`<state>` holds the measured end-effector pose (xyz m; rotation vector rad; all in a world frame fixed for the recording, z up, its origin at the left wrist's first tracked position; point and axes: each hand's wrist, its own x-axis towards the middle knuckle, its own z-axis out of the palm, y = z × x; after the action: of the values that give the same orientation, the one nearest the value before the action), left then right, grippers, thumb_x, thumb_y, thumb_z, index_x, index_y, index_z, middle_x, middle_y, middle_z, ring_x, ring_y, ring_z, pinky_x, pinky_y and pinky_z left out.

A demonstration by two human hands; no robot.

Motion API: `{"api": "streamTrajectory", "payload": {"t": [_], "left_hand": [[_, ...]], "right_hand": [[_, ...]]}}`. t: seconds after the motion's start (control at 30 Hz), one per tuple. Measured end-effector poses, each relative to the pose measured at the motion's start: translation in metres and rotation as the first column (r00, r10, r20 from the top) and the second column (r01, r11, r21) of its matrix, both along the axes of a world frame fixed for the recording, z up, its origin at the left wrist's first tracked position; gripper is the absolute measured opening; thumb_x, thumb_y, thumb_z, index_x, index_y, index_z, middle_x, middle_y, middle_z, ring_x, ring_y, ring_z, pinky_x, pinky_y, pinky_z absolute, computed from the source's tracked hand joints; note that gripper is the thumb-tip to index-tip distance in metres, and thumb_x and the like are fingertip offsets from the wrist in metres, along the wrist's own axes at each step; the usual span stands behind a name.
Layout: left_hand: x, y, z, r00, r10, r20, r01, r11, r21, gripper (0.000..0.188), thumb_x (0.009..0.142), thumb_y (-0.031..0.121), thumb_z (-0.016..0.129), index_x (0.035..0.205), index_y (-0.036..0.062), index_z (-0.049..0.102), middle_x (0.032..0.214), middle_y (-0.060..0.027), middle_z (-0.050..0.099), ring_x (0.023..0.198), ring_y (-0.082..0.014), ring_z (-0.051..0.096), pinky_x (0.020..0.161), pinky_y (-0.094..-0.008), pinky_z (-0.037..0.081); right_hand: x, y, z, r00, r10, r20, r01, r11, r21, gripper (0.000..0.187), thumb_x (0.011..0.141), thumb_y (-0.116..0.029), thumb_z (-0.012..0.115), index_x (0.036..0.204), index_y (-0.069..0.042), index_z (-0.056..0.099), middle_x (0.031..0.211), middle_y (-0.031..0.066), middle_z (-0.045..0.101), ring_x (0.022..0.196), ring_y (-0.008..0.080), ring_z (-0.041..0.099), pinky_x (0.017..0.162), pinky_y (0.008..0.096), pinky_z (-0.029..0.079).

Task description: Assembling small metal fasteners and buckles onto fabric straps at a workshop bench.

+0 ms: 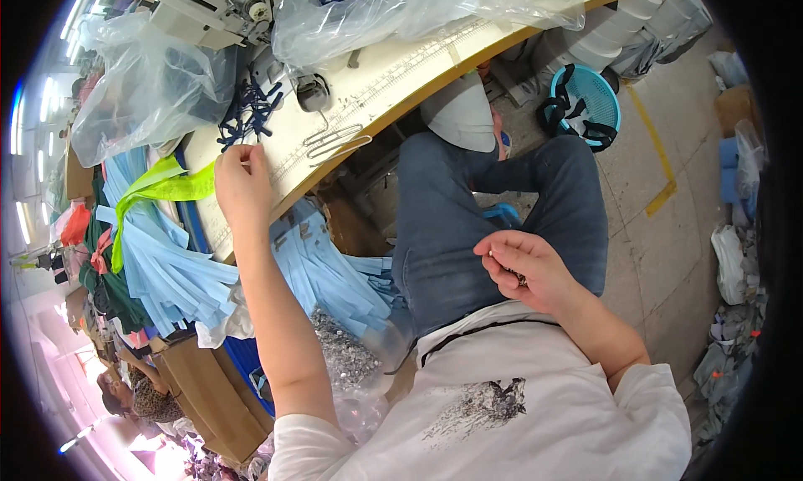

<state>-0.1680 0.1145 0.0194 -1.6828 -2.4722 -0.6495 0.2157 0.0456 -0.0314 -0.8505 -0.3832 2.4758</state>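
My left hand [242, 184] is over the white table, its fingertips pinched together beside a pile of short navy strips [253, 109]. What the pinch holds is too small to make out. A neon-green fabric strip [159, 182] runs up to this hand; whether the fingers touch it cannot be told. Above my lap, my right hand [531, 268] is curled closed around small dark, brownish pieces [517, 276], mostly hidden by the fingers. A bent metal wire rack [335, 142] lies at the table edge, right of my left hand.
Light-blue fabric strips [171, 272] hang at the left, with more strips [322, 272] below the table [401, 79]. Clear plastic bags [159, 88] and a sewing machine [222, 12] stand on it. A turquoise basket [606, 96] sits on the floor. Another person [146, 389] is at lower left.
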Motion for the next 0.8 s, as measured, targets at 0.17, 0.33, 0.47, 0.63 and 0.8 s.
{"api": "streamTrajectory", "payload": {"t": [0.17, 0.33, 0.47, 0.63, 0.8], "left_hand": [[0.004, -0.015, -0.004, 0.997, 0.019, -0.075, -0.017, 1.0, 0.02, 0.015, 0.088, 0.014, 0.058, 0.09, -0.0007, 0.063, 0.077, -0.0167, 0.06, 0.069, -0.0302, 0.058, 0.067, -0.0391, 0.046], [0.023, -0.028, 0.001, 0.997, 0.019, 0.074, -0.027, 0.993, 0.112, 0.014, 0.088, 0.009, 0.054, 0.095, -0.0013, 0.062, 0.071, -0.0141, 0.059, 0.064, -0.0234, 0.057, 0.062, -0.0344, 0.046], [0.002, -0.042, -0.002, 0.825, -0.085, 0.558, -0.019, 0.984, 0.178, 0.028, 0.088, 0.002, 0.054, 0.115, -0.0036, 0.06, 0.087, -0.0086, 0.063, 0.076, -0.0128, 0.057, 0.07, -0.0265, 0.046], [0.036, -0.083, 0.012, 0.46, -0.363, 0.81, 0.047, 0.922, 0.385, 0.035, 0.088, -0.003, 0.06, 0.123, -0.0084, 0.056, 0.105, -0.0083, 0.059, 0.089, -0.0123, 0.054, 0.075, -0.0248, 0.045], [0.082, -0.106, -0.005, 0.618, -0.385, 0.686, 0.171, 0.917, 0.36, 0.017, 0.087, 0.0, 0.063, 0.103, -0.0047, 0.065, 0.101, -0.0094, 0.058, 0.093, -0.0162, 0.052, 0.078, -0.0262, 0.043]], "right_hand": [[0.0, -0.002, -0.004, 0.999, -0.041, -0.004, 0.042, 0.999, 0.014, 0.017, 0.099, -0.016, 0.053, 0.108, -0.002, 0.058, 0.081, 0.0016, 0.053, 0.059, 0.0035, 0.041, 0.046, 0.0174, 0.029], [0.003, -0.002, -0.004, 0.999, -0.052, -0.006, 0.052, 0.999, 0.002, 0.014, 0.099, -0.016, 0.053, 0.105, -0.004, 0.057, 0.081, 0.0012, 0.052, 0.059, 0.0034, 0.04, 0.045, 0.017, 0.028], [0.007, -0.002, -0.005, 0.995, -0.097, -0.037, 0.096, 0.995, -0.013, 0.014, 0.099, -0.015, 0.052, 0.107, -0.005, 0.057, 0.082, 0.0016, 0.052, 0.059, 0.0037, 0.04, 0.046, 0.0168, 0.028], [0.009, 0.007, 0.004, 0.981, -0.105, -0.166, 0.096, 0.994, -0.06, 0.022, 0.099, -0.013, 0.05, 0.117, -0.002, 0.056, 0.093, 0.0066, 0.057, 0.061, 0.0042, 0.043, 0.046, 0.0177, 0.029], [0.006, 0.007, 0.0, 0.976, -0.103, -0.191, 0.094, 0.994, -0.056, 0.021, 0.098, -0.012, 0.052, 0.115, -0.001, 0.057, 0.094, 0.0063, 0.059, 0.061, 0.0031, 0.043, 0.044, 0.0166, 0.028]]}}
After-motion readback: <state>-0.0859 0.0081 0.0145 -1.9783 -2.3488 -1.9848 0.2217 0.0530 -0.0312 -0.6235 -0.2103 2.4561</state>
